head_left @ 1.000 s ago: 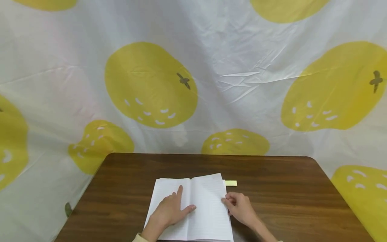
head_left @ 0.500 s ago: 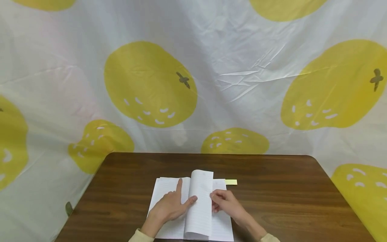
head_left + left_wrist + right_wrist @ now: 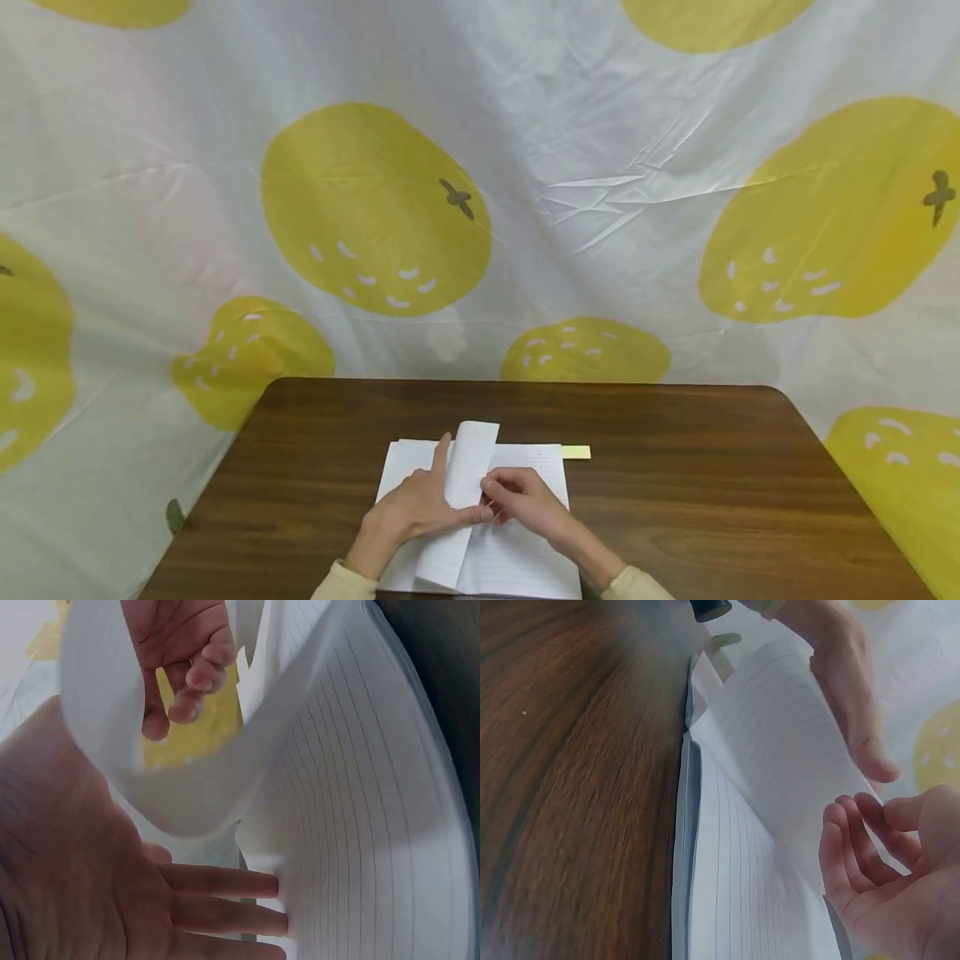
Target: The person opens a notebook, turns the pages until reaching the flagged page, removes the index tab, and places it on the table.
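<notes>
An open lined notebook [image 3: 525,558] lies on the table, its ruled paper also filling the right of the left wrist view. One page [image 3: 468,475] stands curled up over the middle and leans left. Between thumb and index finger, my right hand [image 3: 528,504] pinches the free edge of that page, as the right wrist view shows [image 3: 907,862]. My left hand [image 3: 420,504] rests on the left side of the notebook with straight fingers [image 3: 225,911] touching the paper. Its thumb reaches to the right past the raised page, near the right fingertips.
A yellow sticky tab [image 3: 576,452] juts out from the notebook's right side near the top. The brown wooden table [image 3: 712,483] extends around the notebook. Behind it hangs a white cloth [image 3: 570,167] with yellow fruit shapes.
My right hand has moved left, carrying the page's edge up from the right side and over the middle. The left hand has stayed nearly in place on the left page.
</notes>
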Motion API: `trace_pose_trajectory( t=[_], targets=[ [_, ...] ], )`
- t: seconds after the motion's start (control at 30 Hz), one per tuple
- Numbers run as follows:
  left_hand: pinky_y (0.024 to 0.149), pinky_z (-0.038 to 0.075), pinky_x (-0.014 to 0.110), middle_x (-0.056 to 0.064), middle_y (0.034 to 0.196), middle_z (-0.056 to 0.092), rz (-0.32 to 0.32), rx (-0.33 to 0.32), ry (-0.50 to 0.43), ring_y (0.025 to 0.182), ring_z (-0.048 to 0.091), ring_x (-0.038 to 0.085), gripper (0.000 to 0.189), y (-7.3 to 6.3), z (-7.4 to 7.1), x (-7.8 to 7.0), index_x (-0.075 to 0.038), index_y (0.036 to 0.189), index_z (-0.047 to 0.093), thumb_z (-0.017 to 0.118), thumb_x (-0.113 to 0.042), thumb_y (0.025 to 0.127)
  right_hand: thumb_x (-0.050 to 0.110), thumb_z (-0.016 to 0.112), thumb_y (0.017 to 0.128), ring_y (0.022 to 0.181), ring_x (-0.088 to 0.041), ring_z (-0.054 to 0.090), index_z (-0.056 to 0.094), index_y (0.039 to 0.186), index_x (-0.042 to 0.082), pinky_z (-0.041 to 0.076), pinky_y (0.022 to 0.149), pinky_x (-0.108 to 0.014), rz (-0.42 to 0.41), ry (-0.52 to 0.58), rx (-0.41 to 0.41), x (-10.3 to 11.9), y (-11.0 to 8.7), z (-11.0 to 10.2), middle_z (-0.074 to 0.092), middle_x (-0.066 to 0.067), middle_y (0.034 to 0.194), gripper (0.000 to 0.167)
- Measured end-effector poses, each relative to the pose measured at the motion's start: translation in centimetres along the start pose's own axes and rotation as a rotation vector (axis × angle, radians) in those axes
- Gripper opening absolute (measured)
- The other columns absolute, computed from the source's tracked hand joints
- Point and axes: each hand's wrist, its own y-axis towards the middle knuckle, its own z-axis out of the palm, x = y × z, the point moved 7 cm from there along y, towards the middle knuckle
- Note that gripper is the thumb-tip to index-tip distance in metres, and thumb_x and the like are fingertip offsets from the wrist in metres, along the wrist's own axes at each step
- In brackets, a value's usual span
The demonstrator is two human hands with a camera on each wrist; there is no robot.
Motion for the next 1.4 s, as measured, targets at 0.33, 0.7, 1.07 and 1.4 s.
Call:
trace_pose_trajectory(
  t=[0.33,0.7,1.07,1.4],
  targets=[
    [0.069,0.053,0.042,0.021,0.095,0.07,0.099,-0.001,0.028,0.08,0.066,0.025,0.128,-0.2,-0.1,-0.5,-0.003,0.159,0.01,0.091,-0.041,0.068,0.016,0.056,0.104,0.085,-0.013,0.069,0.071,0.116,-0.001,0.053,0.066,-0.022,-0.064,-0.118,0.068,0.2,0.0,1.6,0.074,-0.025,0.103,0.025],
    [0.072,0.051,0.042,0.021,0.096,0.07,0.12,-0.044,0.031,0.076,0.059,0.022,0.124,-0.6,-0.9,0.7,-0.007,0.16,0.006,0.082,-0.011,0.063,0.02,0.062,0.1,0.089,-0.003,0.066,0.071,0.118,0.004,0.053,0.079,-0.019,-0.121,-0.377,0.021,-0.1,-0.5,1.1,0.076,-0.007,0.103,0.025],
    [0.061,0.056,0.041,0.04,0.161,0.008,-0.004,-0.115,0.044,0.1,0.063,0.046,0.132,-2.1,-0.5,2.5,-0.028,0.163,0.003,0.08,0.015,0.065,0.011,0.08,0.084,0.084,-0.012,0.063,0.068,0.108,0.001,0.056,0.078,-0.025,-0.154,-0.53,-0.057,-0.2,-1.1,-0.3,0.066,-0.006,0.093,0.028],
    [0.108,0.034,0.074,0.03,0.165,0.011,0.113,-0.082,0.272,0.147,0.023,0.059,0.111,-2.4,0.7,0.2,-0.027,0.154,0.042,0.087,0.009,0.059,0.016,0.09,0.072,0.079,-0.013,0.044,0.061,0.117,-0.002,0.044,0.069,-0.028,-0.133,-0.796,-0.16,0.4,-0.8,-1.1,0.051,-0.007,0.091,0.057]
  ],
)
